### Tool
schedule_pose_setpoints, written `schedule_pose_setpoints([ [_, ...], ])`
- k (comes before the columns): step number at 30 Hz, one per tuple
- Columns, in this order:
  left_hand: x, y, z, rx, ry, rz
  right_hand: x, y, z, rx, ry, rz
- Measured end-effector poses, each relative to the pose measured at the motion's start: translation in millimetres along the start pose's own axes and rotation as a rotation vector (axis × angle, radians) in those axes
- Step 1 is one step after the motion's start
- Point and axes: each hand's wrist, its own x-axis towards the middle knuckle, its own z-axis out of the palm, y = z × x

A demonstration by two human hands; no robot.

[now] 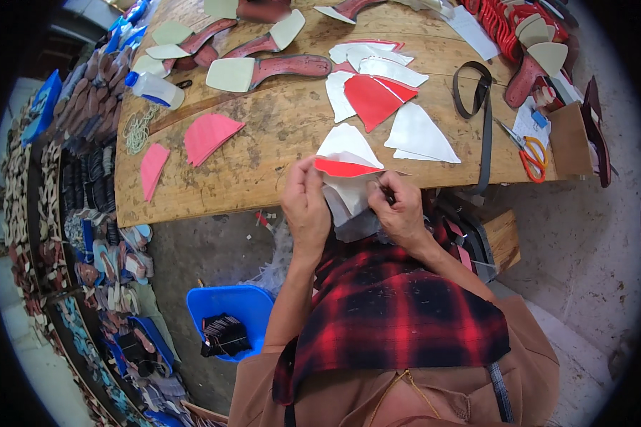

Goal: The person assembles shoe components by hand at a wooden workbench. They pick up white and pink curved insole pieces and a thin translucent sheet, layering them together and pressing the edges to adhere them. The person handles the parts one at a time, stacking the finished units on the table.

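At the table's near edge, my left hand (308,210) pinches the left end of a red shoe-upper piece (342,168) whose pale underside hangs below. My right hand (402,213) is closed round a small dark-handled tool (387,193) at the piece's right end; its working end is hard to make out. Just beyond lies a white cut piece (350,144). Farther off are a white triangular piece (421,134) and a red piece (377,102) overlapping more white ones. Pink cut pieces (210,136) lie to the left.
Red shoe soles with pale heels (292,66) lie along the far side. A white bottle (157,91) stands far left. On the right are a dark strap (486,135), orange-handled scissors (530,160) and a cardboard box (572,139). A blue bin (228,299) sits below the table.
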Motion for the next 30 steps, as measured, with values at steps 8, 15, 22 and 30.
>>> schedule_pose_setpoints([
  [8,54.2,14.8,-104.5,-0.31,0.449,0.011,-49.0,36.3,-30.0,-0.385,-0.251,0.192],
  [15,28.9,0.9,-94.6,-0.463,0.112,-0.181,-26.6,2.7,-60.3,-0.609,-0.395,-0.029],
  [22,-12.5,-5.7,-23.1,-0.571,-0.242,-0.398,18.8,-34.1,-45.5,0.115,-0.375,0.18],
  [30,-35.5,-91.1,-145.5,0.109,-0.004,-0.413,53.8,7.2,-103.0,0.059,-0.053,0.346],
])
